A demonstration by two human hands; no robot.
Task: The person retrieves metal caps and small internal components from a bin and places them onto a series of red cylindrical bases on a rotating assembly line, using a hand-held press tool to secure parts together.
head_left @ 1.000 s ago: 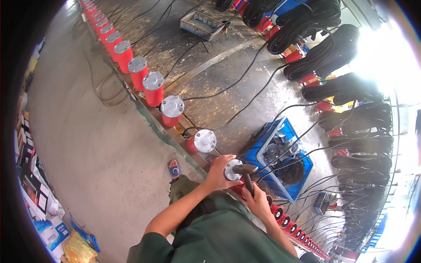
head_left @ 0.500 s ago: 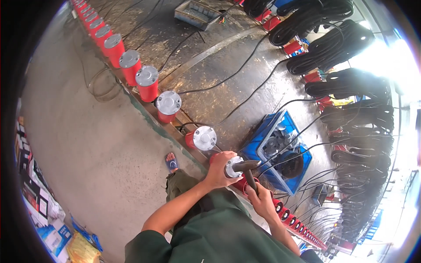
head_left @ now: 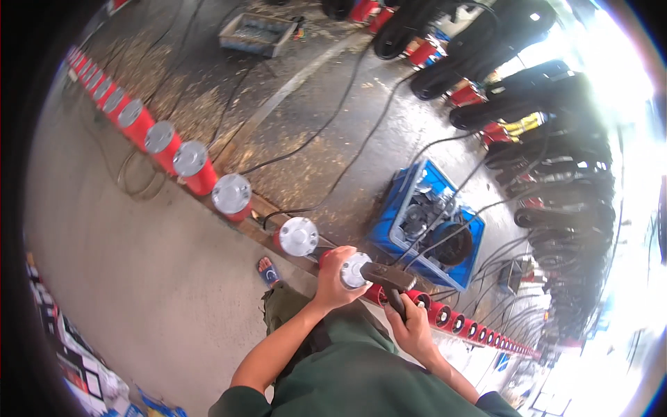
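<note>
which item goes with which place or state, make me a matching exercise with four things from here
1. left hand
2. right hand
3. blue crate
4. grey tray

A. contains dark parts
B. near the picture's top edge, left of centre
C. curled around a silver cap
D. grips a hammer by its handle

Pairs: 1-C, 2-D, 3-A, 4-B

Canisters (head_left: 197, 172) line a plank (head_left: 267, 238). Left of it lies a hose (head_left: 121, 178); right, a crate (head_left: 417, 260) of parts (head_left: 418, 218), a tray (head_left: 251, 44) near the floor's (head_left: 292, 119) far edge, cable coils (head_left: 429, 85) along its right edge.
</note>
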